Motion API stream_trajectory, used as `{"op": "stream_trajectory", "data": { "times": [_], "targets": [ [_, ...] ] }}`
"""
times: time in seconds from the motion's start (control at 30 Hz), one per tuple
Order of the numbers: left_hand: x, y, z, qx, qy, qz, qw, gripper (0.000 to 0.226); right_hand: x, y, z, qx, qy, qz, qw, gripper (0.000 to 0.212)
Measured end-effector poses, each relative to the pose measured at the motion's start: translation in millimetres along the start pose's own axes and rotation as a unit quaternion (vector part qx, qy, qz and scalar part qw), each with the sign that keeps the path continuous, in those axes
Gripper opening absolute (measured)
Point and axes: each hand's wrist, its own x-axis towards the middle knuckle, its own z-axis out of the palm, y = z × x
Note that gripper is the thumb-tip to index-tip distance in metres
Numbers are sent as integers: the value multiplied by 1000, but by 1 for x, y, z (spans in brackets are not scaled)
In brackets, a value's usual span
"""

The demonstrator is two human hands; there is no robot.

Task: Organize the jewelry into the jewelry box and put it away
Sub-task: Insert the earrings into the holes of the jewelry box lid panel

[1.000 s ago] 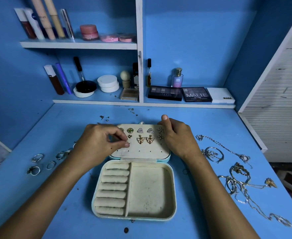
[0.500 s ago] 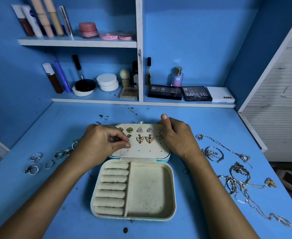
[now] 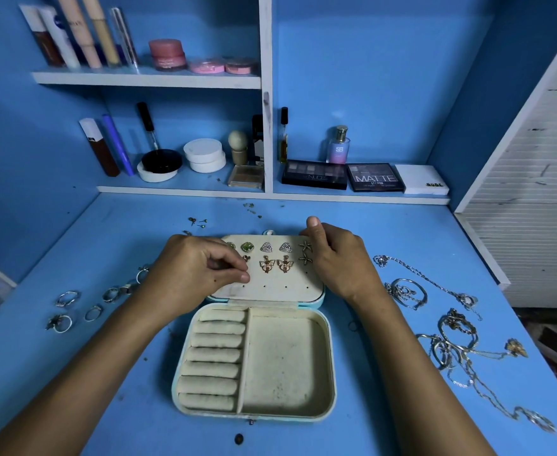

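An open cream jewelry box (image 3: 331,366) lies on the blue desk, its lid panel (image 3: 270,289) laid flat behind it. Several earrings (image 3: 275,263) sit pinned in the panel's holes. My left hand (image 3: 191,271) hovers over the panel's left side, thumb and fingers pinching a small earring beside a heart-shaped stud (image 3: 246,258). My right hand (image 3: 336,258) grips the panel's right edge, thumb on its far corner. The box's ring rolls (image 3: 213,357) and the big compartment (image 3: 283,363) hold nothing.
Several rings (image 3: 63,311) lie on the desk to the left. Tangled necklaces and bracelets (image 3: 451,337) spread on the right. A few loose studs (image 3: 198,222) lie behind the box. Shelves at the back carry cosmetics and palettes (image 3: 315,174).
Both hands stay in the same place on the lid panel. My left fingertips shift slightly over the earring they pinch.
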Motion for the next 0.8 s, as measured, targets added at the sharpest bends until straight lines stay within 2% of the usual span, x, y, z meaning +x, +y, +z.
{"op": "stream_trajectory", "data": {
  "times": [0.2,0.37,0.43,0.57,0.7,0.8],
  "targets": [
    [1,-2,-3,42,-17,43,998,10,0,0,-1,-4,-2,-7,1000,59],
    [3,-5,-10,42,69,51,995,15,1,-1,0,-7,-5,-8,1000,59],
    [3,-8,-5,56,83,22,995,21,0,0,-1,-8,-4,-9,1000,60],
    [2,-14,8,22,57,-82,995,59,0,1,-1,-3,1,-9,1000,57],
    [0,-17,16,-29,24,-155,987,76,0,2,0,3,4,-11,1000,52],
    [-3,-20,16,-44,7,-173,984,85,1,3,0,5,4,-11,1000,53]
  ]
}}
